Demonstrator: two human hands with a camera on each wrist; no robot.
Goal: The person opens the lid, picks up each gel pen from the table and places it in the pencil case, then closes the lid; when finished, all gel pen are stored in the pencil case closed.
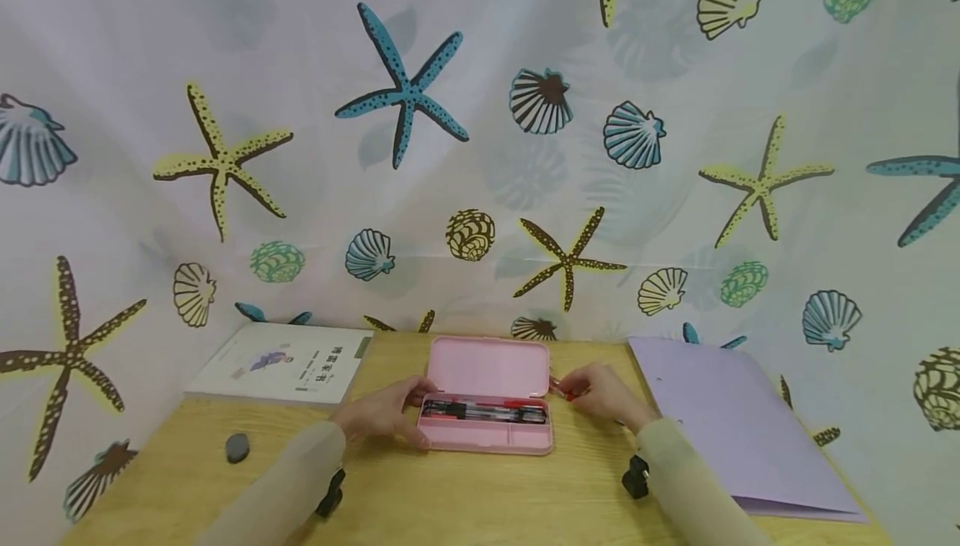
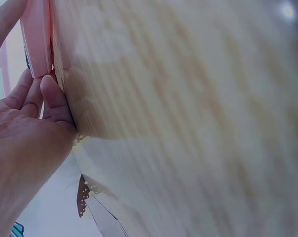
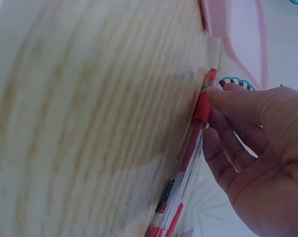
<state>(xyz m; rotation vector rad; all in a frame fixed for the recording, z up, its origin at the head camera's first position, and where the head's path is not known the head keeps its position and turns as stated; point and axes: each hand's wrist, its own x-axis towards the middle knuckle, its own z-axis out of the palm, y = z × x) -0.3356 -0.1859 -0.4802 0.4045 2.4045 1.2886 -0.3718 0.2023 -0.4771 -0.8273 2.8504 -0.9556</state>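
Note:
A pink pencil case (image 1: 487, 439) lies open in the middle of the wooden table (image 1: 450, 496), lid (image 1: 491, 367) folded back, with several black and red pens (image 1: 483, 411) in its tray. My left hand (image 1: 382, 413) grips the case's left end; in the left wrist view its fingertips (image 2: 48, 94) press against the pink edge (image 2: 35, 39). My right hand (image 1: 596, 392) is just right of the case, fingers curled on a red pen (image 1: 567, 395). In the right wrist view the index fingertip (image 3: 218, 94) sits on the red pen (image 3: 191, 143), which lies on the table with another pen beside it.
A white book (image 1: 288, 361) lies at the back left and a grey eraser (image 1: 237, 447) at the front left. A lilac folder (image 1: 720, 421) covers the right side of the table. A starfish-and-shell curtain (image 1: 480, 154) hangs close behind.

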